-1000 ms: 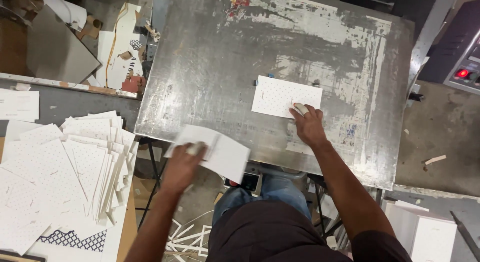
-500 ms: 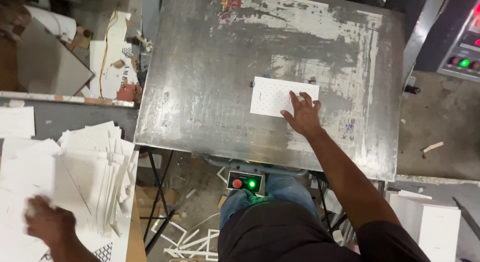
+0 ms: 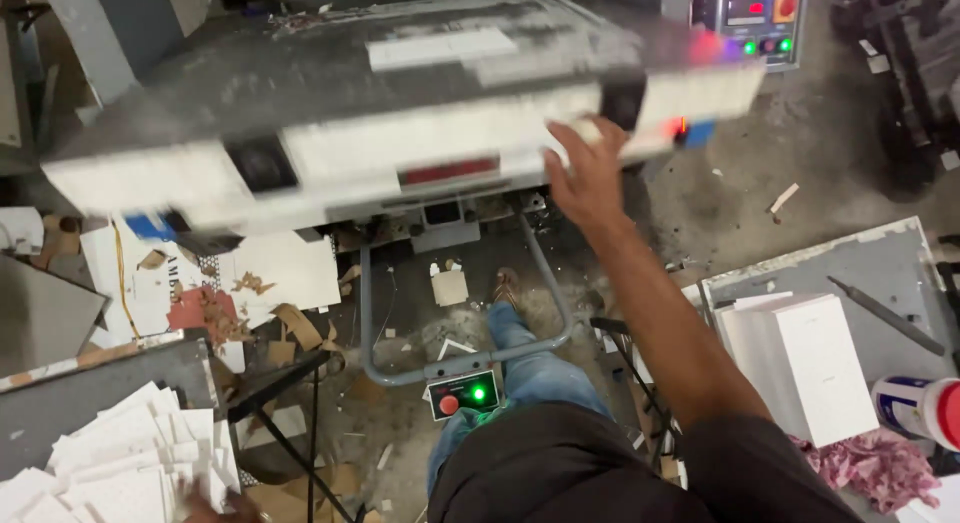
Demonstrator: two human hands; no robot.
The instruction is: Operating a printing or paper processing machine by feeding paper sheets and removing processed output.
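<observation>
My right hand (image 3: 585, 173) is stretched forward with its fingers spread, against the white front edge of a large grey machine plate (image 3: 400, 153). The plate is blurred with motion. A white sheet (image 3: 440, 48) lies on top of it, far from the hand. Only a sliver of my left hand (image 3: 215, 505) shows at the bottom edge, beside a pile of white die-cut sheets (image 3: 110, 463) on the left table. What its fingers are doing is hidden.
A pedal box (image 3: 463, 395) with a red button and a green light sits by my leg, inside a grey tube frame (image 3: 400, 368). A right-hand table (image 3: 880, 273) carries a white stack (image 3: 800, 363), a red-lidded tub (image 3: 915, 408) and a pink rag (image 3: 860, 468). Cardboard scraps litter the floor.
My right hand has left the white sheet and now sits at the plate's front edge. The plate has swung away and blurs. My left hand has dropped almost out of view.
</observation>
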